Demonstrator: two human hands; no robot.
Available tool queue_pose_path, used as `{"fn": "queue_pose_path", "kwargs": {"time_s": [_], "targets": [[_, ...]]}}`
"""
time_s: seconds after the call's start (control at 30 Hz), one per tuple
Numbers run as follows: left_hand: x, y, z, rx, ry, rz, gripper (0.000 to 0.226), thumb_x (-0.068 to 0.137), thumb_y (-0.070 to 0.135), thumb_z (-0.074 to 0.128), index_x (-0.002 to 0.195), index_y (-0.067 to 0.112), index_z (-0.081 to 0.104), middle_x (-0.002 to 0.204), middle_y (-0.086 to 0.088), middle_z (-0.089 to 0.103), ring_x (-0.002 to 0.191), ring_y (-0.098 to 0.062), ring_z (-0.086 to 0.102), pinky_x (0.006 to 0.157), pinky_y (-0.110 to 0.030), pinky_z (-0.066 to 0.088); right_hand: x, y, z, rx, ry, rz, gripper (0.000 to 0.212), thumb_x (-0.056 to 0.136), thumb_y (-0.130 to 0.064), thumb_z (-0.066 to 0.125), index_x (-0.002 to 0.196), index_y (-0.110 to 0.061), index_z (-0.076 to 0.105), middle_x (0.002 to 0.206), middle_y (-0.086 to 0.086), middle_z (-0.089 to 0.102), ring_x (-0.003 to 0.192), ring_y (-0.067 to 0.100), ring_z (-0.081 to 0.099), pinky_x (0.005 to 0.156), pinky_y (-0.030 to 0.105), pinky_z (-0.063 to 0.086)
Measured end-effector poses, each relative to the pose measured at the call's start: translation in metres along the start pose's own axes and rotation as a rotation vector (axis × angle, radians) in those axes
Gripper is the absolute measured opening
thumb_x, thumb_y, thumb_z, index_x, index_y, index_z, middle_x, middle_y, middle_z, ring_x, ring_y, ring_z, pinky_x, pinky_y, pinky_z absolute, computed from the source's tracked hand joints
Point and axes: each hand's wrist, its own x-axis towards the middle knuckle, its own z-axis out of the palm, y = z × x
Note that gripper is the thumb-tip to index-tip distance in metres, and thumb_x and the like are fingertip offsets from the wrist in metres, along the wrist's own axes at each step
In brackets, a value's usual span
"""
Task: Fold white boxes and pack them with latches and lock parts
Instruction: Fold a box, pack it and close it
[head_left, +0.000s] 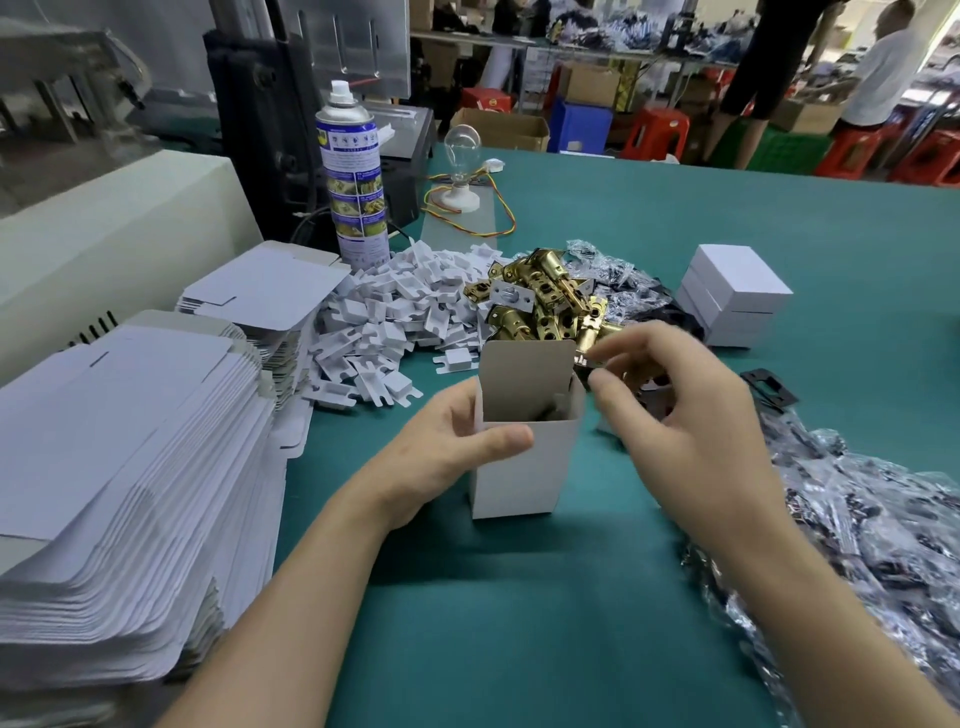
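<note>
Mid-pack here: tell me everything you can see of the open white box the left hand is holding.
The white box is thin cardboard, white outside, grey-brown inside, folded into a tall square tube. It stands upright on the green table, top open, rear flap raised. The left hand grips its upper left, thumb across the front. Something dark sits inside, too dim to identify. The right hand hovers blurred beside the opening; contact is unclear.
</note>
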Motion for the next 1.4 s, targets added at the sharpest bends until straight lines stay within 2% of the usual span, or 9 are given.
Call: {"fn": "queue_pose_path", "kwargs": {"time_s": [0.13, 0.23, 0.4, 0.57, 0.73, 0.93, 1.13, 1.3, 1.4], "targets": [[0.005, -0.003, 0.008, 0.021, 0.214, 0.074, 0.038, 0.076, 0.045, 0.080, 0.112, 0.031, 0.075, 0.110, 0.005, 0.080, 0.099, -0.008, 0.075, 0.078, -0.020, 0.057, -0.010, 0.020, 0.015, 0.163, -0.076, 0.087, 0.019, 0.093, -0.015, 0.072, 0.108, -0.026, 0.066, 0.102, -0.014, 0.070, 0.101, 0.007, 0.066, 0.077, 0.025, 0.053], [0.007, -0.007, 0.013, 0.058, 0.304, 0.100, 0.041, 0.078, 0.054, 0.076, 0.114, 0.034, 0.071, 0.111, 0.009, 0.080, 0.101, -0.008, 0.075, 0.080, -0.025, 0.058, -0.013, 0.029, 0.032, 0.320, -0.123, 0.142, 0.032, 0.094, -0.011, 0.073, 0.117, -0.030, 0.063, 0.111, -0.016, 0.073, 0.109, 0.007, 0.068, 0.086, 0.026, 0.056], [0.007, -0.004, 0.017, 0.064, 0.398, 0.177, 0.042, 0.076, 0.069, 0.078, 0.112, 0.048, 0.070, 0.113, 0.010, 0.078, 0.104, -0.012, 0.075, 0.085, -0.035, 0.062, -0.005, 0.038, 0.046, 0.485, -0.125, 0.136, 0.038, 0.093, -0.013, 0.073, 0.120, -0.036, 0.061, 0.110, -0.006, 0.075, 0.106, 0.018, 0.072, 0.091, 0.051, 0.058], [0.010, -0.002, 0.010, 0.092, 0.525, 0.258, 0.043, 0.076, 0.051, 0.081, 0.115, 0.042, 0.067, 0.111, 0.012, 0.078, 0.105, -0.011, 0.074, 0.090, -0.038, 0.062, 0.006, 0.041, 0.058, 0.446, -0.138, 0.064, 0.048, 0.090, -0.020, 0.073, 0.129, -0.045, 0.059, 0.109, -0.012, 0.071, 0.107, 0.016, 0.069, 0.087, 0.033, 0.058], [0.011, -0.008, 0.011, 0.289, 0.614, 0.355, 0.060, 0.079, 0.037, 0.087, 0.128, 0.046, 0.053, 0.111, 0.014, 0.073, 0.104, -0.011, 0.072, 0.092, -0.022, 0.055, 0.005, 0.059, 0.054, 0.461, -0.067, 0.104, 0.047, 0.092, -0.019, 0.073, 0.128, -0.047, 0.062, 0.115, -0.009, 0.073, 0.115, 0.018, 0.067, 0.095, 0.042, 0.054], [0.009, -0.011, 0.011, 0.420, 0.605, 0.485, 0.044, 0.088, 0.027, 0.083, 0.122, 0.050, 0.066, 0.121, 0.020, 0.071, 0.111, -0.014, 0.071, 0.092, -0.022, 0.056, 0.001, 0.061, 0.052, 0.390, -0.116, 0.075, 0.039, 0.094, -0.021, 0.067, 0.126, -0.043, 0.065, 0.127, -0.016, 0.067, 0.122, 0.015, 0.061, 0.095, 0.034, 0.050], [0.008, -0.009, 0.006, 0.607, 0.539, 0.542, 0.017, 0.092, 0.029, 0.078, 0.109, 0.028, 0.074, 0.107, 0.012, 0.072, 0.104, -0.011, 0.069, 0.083, -0.018, 0.052, 0.000, 0.054, 0.051, 0.165, -0.134, -0.044, 0.025, 0.095, -0.020, 0.061, 0.117, -0.029, 0.069, 0.113, -0.011, 0.060, 0.113, 0.008, 0.058, 0.092, 0.014, 0.041], [0.006, -0.007, 0.007, 0.650, 0.512, 0.530, 0.011, 0.098, 0.027, 0.069, 0.101, 0.020, 0.077, 0.100, 0.009, 0.071, 0.096, -0.009, 0.067, 0.081, -0.017, 0.048, -0.002, 0.051, 0.053, 0.106, -0.104, -0.082, 0.019, 0.101, -0.028, 0.057, 0.114, -0.025, 0.071, 0.111, -0.010, 0.057, 0.113, 0.010, 0.058, 0.095, 0.028, 0.047], [0.004, -0.006, 0.007, 0.646, 0.527, 0.519, 0.022, 0.105, 0.028, 0.056, 0.106, 0.022, 0.077, 0.107, 0.005, 0.068, 0.106, -0.009, 0.066, 0.089, -0.017, 0.047, -0.002, 0.049, 0.053, 0.101, -0.067, -0.089, 0.022, 0.104, -0.030, 0.052, 0.111, -0.024, 0.073, 0.114, -0.011, 0.054, 0.117, 0.008, 0.056, 0.099, 0.022, 0.043]]}}
